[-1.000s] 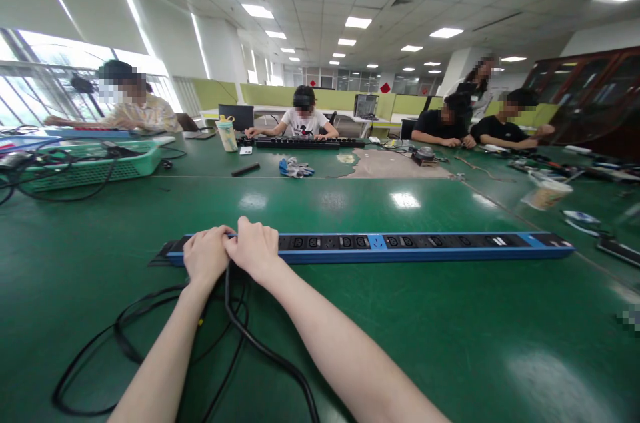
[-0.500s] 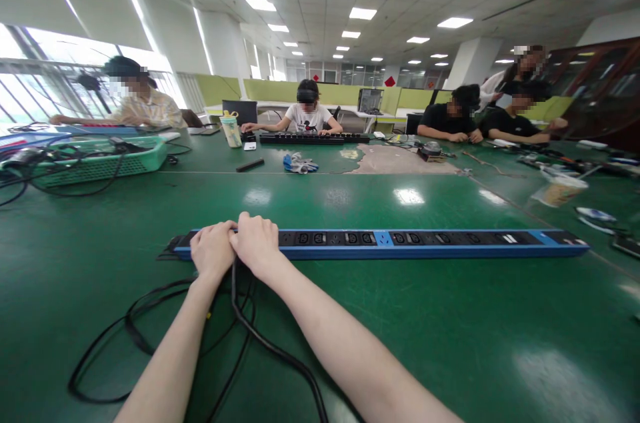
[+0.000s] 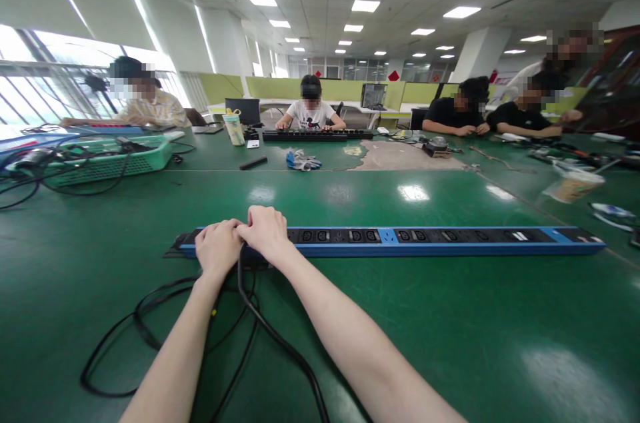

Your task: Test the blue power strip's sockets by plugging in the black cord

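Observation:
A long blue and black power strip point(image 3: 430, 249) with a row of sockets lies across the table in front of me. Near its left end my left hand point(image 3: 219, 246) rests on it, fingers curled over the sockets. Right beside it, touching at the fingertips, my right hand point(image 3: 266, 231) is closed round the end of a black power cord point(image 3: 280, 336) at the strip. Its plug is hidden under my fingers. The cord runs down toward me between my forearms. Thinner black cable point(image 3: 107, 343) lies in loops to the left, partly behind my left forearm.
A green basket point(image 3: 145, 160) of cables stands at the left. Across the green table point(image 3: 450, 330) lie gloves point(image 3: 303, 160), a short black bar point(image 3: 253, 163) and another long black strip point(image 3: 320, 136) before a seated person. A plastic cup point(image 3: 575, 184) stands right. Other people sit around.
My view has shifted slightly, and my right hand sits a little higher over the strip. Across the table a person's hand has drawn in toward the black strip. The standing person moved right.

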The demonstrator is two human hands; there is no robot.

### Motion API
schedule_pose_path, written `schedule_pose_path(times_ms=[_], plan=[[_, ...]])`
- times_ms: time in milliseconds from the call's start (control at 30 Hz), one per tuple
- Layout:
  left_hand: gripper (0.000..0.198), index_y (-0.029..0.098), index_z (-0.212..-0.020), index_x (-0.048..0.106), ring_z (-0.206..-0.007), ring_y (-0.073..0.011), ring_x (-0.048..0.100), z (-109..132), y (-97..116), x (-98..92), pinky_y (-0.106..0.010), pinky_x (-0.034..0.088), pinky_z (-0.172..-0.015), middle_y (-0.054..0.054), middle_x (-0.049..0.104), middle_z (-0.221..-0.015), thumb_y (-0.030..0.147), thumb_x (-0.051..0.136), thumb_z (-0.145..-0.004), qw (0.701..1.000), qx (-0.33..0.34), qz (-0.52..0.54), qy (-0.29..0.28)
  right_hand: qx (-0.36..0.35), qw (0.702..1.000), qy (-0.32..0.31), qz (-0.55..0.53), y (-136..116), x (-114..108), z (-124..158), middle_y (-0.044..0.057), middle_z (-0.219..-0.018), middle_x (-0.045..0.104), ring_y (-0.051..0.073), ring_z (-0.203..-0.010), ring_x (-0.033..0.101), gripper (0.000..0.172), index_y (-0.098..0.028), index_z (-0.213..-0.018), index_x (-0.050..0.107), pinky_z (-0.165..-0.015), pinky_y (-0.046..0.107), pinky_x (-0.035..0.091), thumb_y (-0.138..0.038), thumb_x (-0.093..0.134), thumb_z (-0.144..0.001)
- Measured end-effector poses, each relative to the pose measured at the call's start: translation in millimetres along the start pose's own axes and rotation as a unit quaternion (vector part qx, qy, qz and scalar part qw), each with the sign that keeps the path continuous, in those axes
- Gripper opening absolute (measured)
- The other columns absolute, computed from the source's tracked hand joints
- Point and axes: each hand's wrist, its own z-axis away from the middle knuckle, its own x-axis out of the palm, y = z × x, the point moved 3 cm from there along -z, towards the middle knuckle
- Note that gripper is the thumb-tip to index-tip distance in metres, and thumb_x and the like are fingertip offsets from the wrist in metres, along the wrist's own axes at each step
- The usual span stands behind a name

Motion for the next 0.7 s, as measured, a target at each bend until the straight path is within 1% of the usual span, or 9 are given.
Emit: schedule_pose_path(times_ms=[100, 200, 267, 333, 400, 467, 533, 600, 700], plan=[[0.030, 0.026, -0.114, 0.074, -0.127, -0.0309, 0.058, 2.0, -0.4, 0.8, -0.044, 0.036, -0.107, -0.011, 0.076, -0.119, 0.031, 0.050, -0.096, 1.000, 0.009, -0.011, 0.003, -0.023, 0.999, 0.018, -0.019, -8.2, -17.0, -1.1, 0.004, -0.105, 0.078, 0.025, -0.097, 0.074, 0.021, -0.028, -0.104, 0.068, -0.080, 0.032, 0.055, -0.046, 0.060, -0.096], [0.034, 0.025, -0.115, 0.074, -0.127, -0.0308, 0.059, 2.0, 1.5, -0.3, -0.044, 0.036, -0.108, -0.012, 0.075, -0.119, 0.027, 0.045, -0.097, 1.000, -0.001, -0.009, 0.010, -0.050, 0.996, 0.045, -0.051, -5.7, -48.9, -4.8, 0.000, -0.102, 0.077, 0.024, -0.096, 0.072, 0.023, -0.029, -0.102, 0.067, -0.081, 0.031, 0.054, -0.050, 0.061, -0.095], [0.039, 0.026, -0.112, 0.075, -0.124, -0.0299, 0.060, 0.3, 3.3, -1.1, -0.045, 0.036, -0.107, -0.010, 0.076, -0.119, 0.022, 0.039, -0.098, 1.000, -0.015, 0.002, 0.007, -0.036, 0.994, 0.071, -0.070, 11.1, -74.4, -8.3, 0.000, -0.100, 0.077, 0.023, -0.094, 0.072, 0.023, -0.028, -0.102, 0.067, -0.081, 0.030, 0.053, -0.048, 0.058, -0.096], [0.042, 0.028, -0.110, 0.077, -0.122, -0.0296, 0.061, -1.9, 4.5, -1.4, -0.047, 0.035, -0.107, -0.009, 0.077, -0.117, 0.019, 0.038, -0.097, 1.000, -0.026, 0.017, 0.000, -0.005, 0.992, 0.087, -0.090, 37.7, -96.7, -10.6, 0.001, -0.097, 0.077, 0.022, -0.091, 0.072, 0.022, -0.026, -0.100, 0.068, -0.081, 0.030, 0.053, -0.045, 0.059, -0.095], [0.041, 0.029, -0.108, 0.077, -0.122, -0.0301, 0.060, -3.5, 4.7, -1.2, -0.047, 0.034, -0.108, -0.009, 0.077, -0.116, 0.019, 0.039, -0.096, 0.999, -0.030, 0.029, -0.002, 0.026, 0.990, 0.084, -0.112, 66.8, -112.2, -10.6, 0.003, -0.095, 0.078, 0.021, -0.086, 0.072, 0.019, -0.024, -0.095, 0.069, -0.078, 0.029, 0.053, -0.042, 0.064, -0.091], [0.040, 0.028, -0.108, 0.078, -0.123, -0.0303, 0.060, -4.2, 4.0, -0.8, -0.047, 0.034, -0.108, -0.009, 0.077, -0.116, 0.020, 0.040, -0.096, 0.999, -0.032, 0.037, -0.001, 0.049, 0.987, 0.067, -0.137, 91.0, -120.4, -8.5, 0.003, -0.092, 0.078, 0.018, -0.077, 0.072, 0.017, -0.022, -0.095, 0.069, -0.074, 0.027, 0.053, -0.038, 0.065, -0.090], [0.041, 0.028, -0.108, 0.078, -0.123, -0.0300, 0.060, -3.9, 3.4, -0.8, -0.047, 0.034, -0.109, -0.009, 0.077, -0.116, 0.020, 0.040, -0.096, 0.999, -0.033, 0.040, -0.001, 0.067, 0.984, 0.049, -0.159, 106.1, -123.2, -5.6, 0.003, -0.087, 0.078, 0.015, -0.066, 0.070, 0.016, -0.021, -0.096, 0.069, -0.069, 0.025, 0.052, -0.036, 0.066, -0.090], [0.042, 0.028, -0.108, 0.078, -0.123, -0.0295, 0.060, -3.1, 3.3, -1.4, -0.047, 0.034, -0.109, -0.008, 0.077, -0.116, 0.019, 0.039, -0.096, 0.999, -0.033, 0.041, 0.000, 0.074, 0.981, 0.044, -0.172, 111.0, -122.5, -3.1, 0.003, -0.084, 0.079, 0.013, -0.059, 0.068, 0.015, -0.020, -0.095, 0.069, -0.064, 0.023, 0.051, -0.034, 0.066, -0.090], [0.042, 0.028, -0.108, 0.078, -0.122, -0.0285, 0.061, -2.2, 3.6, -2.4, -0.046, 0.034, -0.109, -0.008, 0.077, -0.116, 0.020, 0.038, -0.097, 0.999, -0.031, 0.041, 0.000, 0.050, 0.981, 0.029, -0.186, 103.7, -115.6, -1.4, 0.002, -0.081, 0.079, 0.012, -0.057, 0.068, 0.016, -0.019, -0.097, 0.069, -0.061, 0.021, 0.052, -0.034, 0.068, -0.090]])
